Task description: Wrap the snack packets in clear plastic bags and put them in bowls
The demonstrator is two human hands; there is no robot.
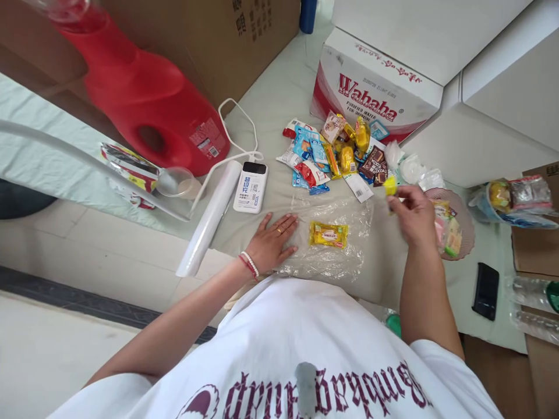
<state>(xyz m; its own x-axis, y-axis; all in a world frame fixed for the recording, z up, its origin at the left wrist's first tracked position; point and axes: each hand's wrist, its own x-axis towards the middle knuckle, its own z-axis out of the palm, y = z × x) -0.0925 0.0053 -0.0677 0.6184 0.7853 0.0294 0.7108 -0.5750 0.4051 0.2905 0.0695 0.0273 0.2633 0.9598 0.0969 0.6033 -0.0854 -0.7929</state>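
Note:
My left hand [271,240] lies flat with its fingers spread, on the left edge of a clear plastic sheet [358,215]. A yellow-wrapped snack [329,234] rests on that sheet, to the right of the hand. My right hand [413,212] is raised at the right, pinching a small yellow packet [390,186] between thumb and fingers. Just beyond it spreads a pile of wrapped snacks [312,154] in blue, red, yellow and brown. Partly behind my right wrist sits a pinkish clear plate [467,233] holding several small packets.
A white power bank [251,187] with a cable and a plastic film roll [209,218] lie to the left. A big red jug [152,99] stands behind them. The Wahaha carton [375,87] borders the back. At right are a black phone [485,291] and clear bottles [530,291].

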